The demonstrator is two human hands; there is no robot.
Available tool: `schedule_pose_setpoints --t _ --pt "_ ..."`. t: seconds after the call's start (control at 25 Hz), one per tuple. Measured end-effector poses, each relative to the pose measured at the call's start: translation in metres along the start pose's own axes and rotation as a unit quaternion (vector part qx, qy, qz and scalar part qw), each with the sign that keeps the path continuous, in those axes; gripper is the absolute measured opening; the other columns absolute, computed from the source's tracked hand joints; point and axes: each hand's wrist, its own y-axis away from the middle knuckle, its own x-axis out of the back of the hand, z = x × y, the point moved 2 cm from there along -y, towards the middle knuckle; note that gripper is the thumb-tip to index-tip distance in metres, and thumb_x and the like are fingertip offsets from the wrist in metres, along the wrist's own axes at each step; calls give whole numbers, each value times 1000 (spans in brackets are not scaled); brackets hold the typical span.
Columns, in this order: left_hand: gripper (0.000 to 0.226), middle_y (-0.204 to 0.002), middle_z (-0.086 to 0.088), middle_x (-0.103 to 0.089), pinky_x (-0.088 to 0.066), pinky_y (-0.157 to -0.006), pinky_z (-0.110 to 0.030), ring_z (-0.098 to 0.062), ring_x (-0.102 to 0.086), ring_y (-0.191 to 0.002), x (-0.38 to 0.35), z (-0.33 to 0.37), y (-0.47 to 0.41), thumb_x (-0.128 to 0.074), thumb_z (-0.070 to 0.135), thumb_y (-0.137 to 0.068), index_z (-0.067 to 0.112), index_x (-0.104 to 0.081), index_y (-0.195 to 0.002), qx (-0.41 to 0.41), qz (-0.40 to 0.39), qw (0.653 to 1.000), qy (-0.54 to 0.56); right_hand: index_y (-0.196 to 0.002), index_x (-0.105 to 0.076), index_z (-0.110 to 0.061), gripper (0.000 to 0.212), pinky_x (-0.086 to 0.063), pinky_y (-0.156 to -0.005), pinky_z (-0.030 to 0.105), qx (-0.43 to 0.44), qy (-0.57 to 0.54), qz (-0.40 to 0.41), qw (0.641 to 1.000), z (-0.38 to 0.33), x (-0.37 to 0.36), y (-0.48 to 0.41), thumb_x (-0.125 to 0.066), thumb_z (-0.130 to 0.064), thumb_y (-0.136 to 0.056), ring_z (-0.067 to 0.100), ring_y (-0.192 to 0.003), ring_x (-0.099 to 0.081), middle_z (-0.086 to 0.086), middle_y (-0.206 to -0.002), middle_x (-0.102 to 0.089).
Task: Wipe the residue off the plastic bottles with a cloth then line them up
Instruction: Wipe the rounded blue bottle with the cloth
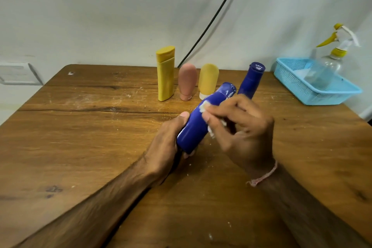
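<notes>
Head view: left hand (169, 139) gripping lower end of blue bottle (199, 125), fingers closing around base, holding it tilted above surface (80, 137). Right hand (241, 129) pinching small white cloth (205, 107), fingers pressing it against bottle's upper body near cap. Bottle sitting in front of yellow flat bottle (166, 74), nearer camera; pink tube (187, 81), yellow tube (208, 80), second blue bottle (251, 79) standing just right of it. Plastic likely light, stiff, slick; best taking hold around lower body.
</notes>
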Motion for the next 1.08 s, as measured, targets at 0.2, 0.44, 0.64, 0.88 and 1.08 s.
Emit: schedule_pose_setpoints --t 0.2,0.44,0.64,0.88,1.08 --pt "53 -81 -12 -66 -42 -56 -32 -20 -55 -62 4 -3 -3 -40 52 -93 7 -63 -107 4 -14 1000 6 -104 -75 -4 16 -48 -71 8 -68 52 81 993 13 4 -6 -74 -13 -91 8 -79 -60 11 -93 -69" --pt "49 -78 -19 -62 -36 -57 -36 -24 -52 -61 6 -5 -4 -40 47 -101 4 -61 -115 28 -17 997 73 -106 -77 -2 18 -46 -76 8 21 39 3 999 8 2 -3 -77 -9 -88 5 -83 -57 10 -92 -69" --pt "54 -76 -23 -58 -32 -50 -33 -25 -48 -54 10 -5 -8 -39 44 -99 0 -57 -126 73 -32 987 138 -106 -76 -3 19 -52 -72 16 -14 10 14 1000 16 8 -5 -76 -12 -90 11 -83 -62 9 -95 -70" --pt "56 -75 -23 -56 -33 -43 -29 -24 -48 -47 11 -6 -13 -34 40 -101 -2 -54 -133 109 -94 961 235 -107 -76 -3 19 -55 -72 21 -49 41 63 996 17 7 -5 -74 -13 -91 12 -85 -64 11 -97 -70" --pt "52 -72 -20 -54 -26 -45 -30 -22 -48 -46 14 -7 -15 -35 40 -97 1 -66 -113 99 -114 944 292 -100 -79 -5 13 -50 -69 15 70 -68 -79 992 -15 -5 8 -78 -6 -87 2 -79 -60 7 -88 -67"
